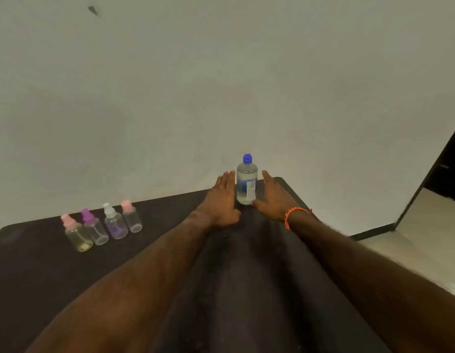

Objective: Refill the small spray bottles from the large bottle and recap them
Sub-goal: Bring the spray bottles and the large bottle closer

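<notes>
Near the far edge of the black table (38, 271), both my hands lay flat, palms down, fingers straight and pointing away from me. Between them stood the large bottle (246, 186), upright, clear, with its blue cap (247, 158) on. My left hand (221, 200) sat just beside it without touching, as far as I could see; the thumb of my right hand (273, 200) reached right up to its base, though I could not tell whether they met. Neither hand gripped anything. An orange band (294, 215) circled my right wrist. The bottle carried a blue and white label (250, 188), its print too blurred to read.

Well off to my left stood the four small spray bottles in a row, all upright and capped: one with a pink top (77, 234) and yellowish liquid, one with a purple top (94, 229), one with a white top (114, 224) and a purplish tint, one with a pink top (131, 217). Behind the table rose a plain pale wall (246, 72), and a dark doorway (445, 171) opened at the right
</notes>
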Demonstrator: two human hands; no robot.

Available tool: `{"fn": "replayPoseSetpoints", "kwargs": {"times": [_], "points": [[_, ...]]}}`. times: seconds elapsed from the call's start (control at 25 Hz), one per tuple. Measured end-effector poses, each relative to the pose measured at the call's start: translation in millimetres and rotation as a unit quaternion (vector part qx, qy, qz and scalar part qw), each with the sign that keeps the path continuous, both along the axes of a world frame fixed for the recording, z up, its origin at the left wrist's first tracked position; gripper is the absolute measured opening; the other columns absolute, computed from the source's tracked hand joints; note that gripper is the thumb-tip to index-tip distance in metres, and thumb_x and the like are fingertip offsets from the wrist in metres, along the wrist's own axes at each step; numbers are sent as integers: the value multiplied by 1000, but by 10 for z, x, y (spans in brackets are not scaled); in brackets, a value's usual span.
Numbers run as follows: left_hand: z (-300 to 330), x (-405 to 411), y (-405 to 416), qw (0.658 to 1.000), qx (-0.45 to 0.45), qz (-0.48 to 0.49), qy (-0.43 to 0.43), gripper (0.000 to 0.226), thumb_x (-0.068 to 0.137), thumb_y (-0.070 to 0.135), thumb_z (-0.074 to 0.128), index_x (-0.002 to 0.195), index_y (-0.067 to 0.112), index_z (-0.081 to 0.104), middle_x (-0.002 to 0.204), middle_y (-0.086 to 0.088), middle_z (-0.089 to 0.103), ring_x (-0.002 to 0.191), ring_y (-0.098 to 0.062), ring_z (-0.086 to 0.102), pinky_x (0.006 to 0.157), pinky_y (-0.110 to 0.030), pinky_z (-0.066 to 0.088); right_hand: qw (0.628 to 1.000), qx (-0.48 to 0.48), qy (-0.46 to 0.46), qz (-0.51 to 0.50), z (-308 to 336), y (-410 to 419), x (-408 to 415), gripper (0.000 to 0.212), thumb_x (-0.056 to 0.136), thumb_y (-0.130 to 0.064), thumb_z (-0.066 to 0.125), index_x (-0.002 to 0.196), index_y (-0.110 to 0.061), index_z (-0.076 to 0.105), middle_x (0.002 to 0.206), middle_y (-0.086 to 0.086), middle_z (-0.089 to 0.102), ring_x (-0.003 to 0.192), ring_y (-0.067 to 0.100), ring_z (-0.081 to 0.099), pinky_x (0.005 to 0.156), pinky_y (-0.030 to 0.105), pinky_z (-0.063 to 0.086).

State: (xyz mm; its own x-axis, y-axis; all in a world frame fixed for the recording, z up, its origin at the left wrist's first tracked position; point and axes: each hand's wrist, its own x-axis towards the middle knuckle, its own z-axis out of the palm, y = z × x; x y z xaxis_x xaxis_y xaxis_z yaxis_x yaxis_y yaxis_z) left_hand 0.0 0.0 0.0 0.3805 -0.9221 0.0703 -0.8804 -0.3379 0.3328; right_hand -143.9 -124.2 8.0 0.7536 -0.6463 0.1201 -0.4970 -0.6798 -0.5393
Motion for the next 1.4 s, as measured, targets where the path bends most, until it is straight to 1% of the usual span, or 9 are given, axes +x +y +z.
{"fn": "replayPoseSetpoints", "kwargs": {"times": [0.08, 0.16, 0.28, 0.44, 0.68, 0.88, 1.08, 1.32, 1.4], "points": [[-65, 56, -176, 998, -28, -3, 51, 119, 78, 27, 73, 166, 18, -6, 172, -13, 10, 158, -33, 17, 129, -47, 21, 999, 45, -28, -6, -20, -109, 162, 90, 93, -27, 62, 159, -13, 3, 163, 9, 24, 143, 29, 38, 112, 39, 36], [-145, 99, -272, 996, -37, 1, 85, 120, 66, 32, 74, 163, 30, 4, 159, -8, 34, 142, -31, 43, 118, -53, 41, 995, 87, -26, -34, -41, -172, 291, 82, 97, -20, 57, 160, -15, 3, 159, 9, 34, 137, 31, 45, 110, 41, 39], [-275, 88, -314, 988, -53, 3, 145, 116, 65, 32, 75, 159, 39, 7, 146, 0, 47, 128, -25, 55, 108, -51, 51, 991, 121, -45, -21, -162, -173, 373, 68, 94, -13, 55, 153, -21, 22, 142, 10, 53, 127, 33, 55, 108, 47, 44], [-106, -34, -154, 980, -69, -11, 189, 111, 64, 43, 69, 157, 40, 8, 142, -2, 51, 126, -28, 59, 106, -53, 52, 993, 106, -58, -9, -101, -48, 282, 56, 95, -13, 58, 145, -19, 34, 134, 12, 58, 120, 32, 59, 106, 47, 46], [198, -535, 476, 985, -72, -18, 154, 101, 64, 42, 64, 153, 33, 17, 130, -3, 56, 114, -28, 64, 100, -54, 54, 993, 87, -72, 15, 97, 539, -273, 54, 97, -17, 55, 146, -23, 32, 131, 10, 61, 116, 31, 62, 100, 43, 48], [211, -1141, 1186, 989, -69, -38, 123, 106, 68, 36, 65, 159, 31, 12, 145, -5, 50, 126, -28, 58, 109, -52, 49, 994, 77, -71, 12, 93, 1177, -869, 53, 96, -18, 56, 144, -25, 34, 130, 9, 61, 116, 32, 62, 102, 48, 50], [37, -1510, 1715, 992, -64, -41, 105, 108, 70, 42, 61, 162, 29, 7, 159, -6, 39, 143, -29, 46, 118, -58, 37, 996, 74, -52, 22, -53, 1679, -1267, 57, 94, -13, 53, 145, -26, 32, 134, 10, 60, 120, 33, 60, 102, 49, 50], [-104, -1661, 2005, 992, -69, -48, 92, 107, 76, 40, 65, 164, 21, 7, 163, -7, 38, 141, -27, 48, 120, -52, 37, 996, 59, -66, 12, -205, 1973, -1421, 59, 93, -21, 59, 143, -32, 32, 128, 4, 63, 114, 28, 63, 98, 50, 53], [-95, -1658, 2065, 991, -85, -44, 95, 100, 79, 33, 69, 162, 16, 16, 159, -7, 44, 130, -23, 56, 117, -44, 42, 994, 63, -85, 18, -215, 2029, -1437, 55, 92, -25, 61, 139, -36, 35, 125, -1, 63, 110, 23, 64, 96, 46, 54]]}}
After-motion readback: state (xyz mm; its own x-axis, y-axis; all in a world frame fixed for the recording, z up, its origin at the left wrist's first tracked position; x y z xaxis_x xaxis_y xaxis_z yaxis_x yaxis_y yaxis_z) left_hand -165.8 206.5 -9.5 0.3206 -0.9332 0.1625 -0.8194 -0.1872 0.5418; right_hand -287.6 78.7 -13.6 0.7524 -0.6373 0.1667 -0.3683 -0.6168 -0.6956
